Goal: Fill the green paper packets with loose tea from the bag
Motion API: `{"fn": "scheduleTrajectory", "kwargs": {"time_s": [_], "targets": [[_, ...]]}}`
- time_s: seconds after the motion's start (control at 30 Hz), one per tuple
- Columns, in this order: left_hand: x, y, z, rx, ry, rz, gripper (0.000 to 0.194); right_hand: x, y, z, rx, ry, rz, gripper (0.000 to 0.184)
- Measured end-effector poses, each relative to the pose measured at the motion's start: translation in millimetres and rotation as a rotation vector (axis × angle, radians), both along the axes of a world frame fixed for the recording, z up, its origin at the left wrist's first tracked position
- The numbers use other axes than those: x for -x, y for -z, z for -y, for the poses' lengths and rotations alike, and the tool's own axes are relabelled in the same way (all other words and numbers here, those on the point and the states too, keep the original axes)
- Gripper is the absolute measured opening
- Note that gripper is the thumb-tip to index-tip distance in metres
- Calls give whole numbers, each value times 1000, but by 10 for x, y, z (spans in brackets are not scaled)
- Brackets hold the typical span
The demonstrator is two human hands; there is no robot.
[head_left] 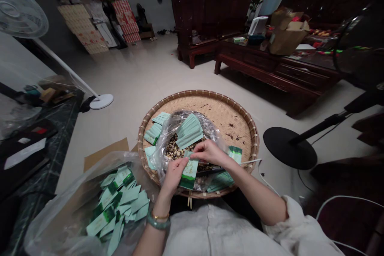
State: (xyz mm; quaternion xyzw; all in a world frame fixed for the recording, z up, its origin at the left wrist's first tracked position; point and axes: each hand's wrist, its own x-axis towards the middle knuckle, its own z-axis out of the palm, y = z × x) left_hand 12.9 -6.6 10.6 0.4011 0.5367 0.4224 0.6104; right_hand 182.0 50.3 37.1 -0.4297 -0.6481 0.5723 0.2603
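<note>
A small light-green paper packet [190, 171] with a dark green base is between my two hands, above a clear plastic bag [217, 133] of loose dried bits [173, 148]. My left hand [174, 173] pinches its left edge. At its top edge are the closed fingertips of my right hand [208, 153]; whether they also hold something small cannot be seen. A fanned stack of packets [189, 131] rests on the dried bits. The bag sits in a round woven bamboo tray [207, 102], with more packets [154, 133] along its left side and others [222, 181] under my right forearm.
At my left, a large clear bag [57, 218] holds many green packets [123, 200]. A dark fan base [289, 147] stands right of the tray, and a white fan [102, 101] far left. A white cable [252, 162] crosses the tray's right rim. A wooden table [270, 68] stands beyond.
</note>
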Motion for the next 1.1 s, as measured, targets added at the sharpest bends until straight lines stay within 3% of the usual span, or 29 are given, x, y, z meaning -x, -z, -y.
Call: {"fn": "scheduleTrajectory", "kwargs": {"time_s": [0.13,0.2,0.27,0.33,0.4,0.47,0.57,0.7,0.8,0.97,1.1], "targets": [[-39,-56,40,177,115,123,50,-2,71,-3,72,17,-54,34],[-53,-80,50,241,147,151,52,-14,88,-3,46,45,-43,34],[-50,-81,48,263,97,173,53,-65,91,19,-53,86,4,34],[-32,-66,36,260,25,209,50,-155,97,83,-219,81,139,33],[-9,-49,21,254,-23,251,48,-255,130,192,-361,-17,385,41],[7,-42,9,249,-52,287,48,-328,202,321,-420,-96,649,55],[6,-58,-2,239,-86,298,48,-361,346,468,-455,-131,819,59],[7,-108,-5,232,-122,266,49,-401,470,476,-420,-105,707,58],[39,-136,-4,232,-116,235,51,-530,445,384,-317,-53,502,58],[56,-130,7,223,-99,175,51,-726,202,231,-178,36,276,46],[-31,-131,20,202,36,92,45,-602,-30,153,-142,-5,196,52]]}}
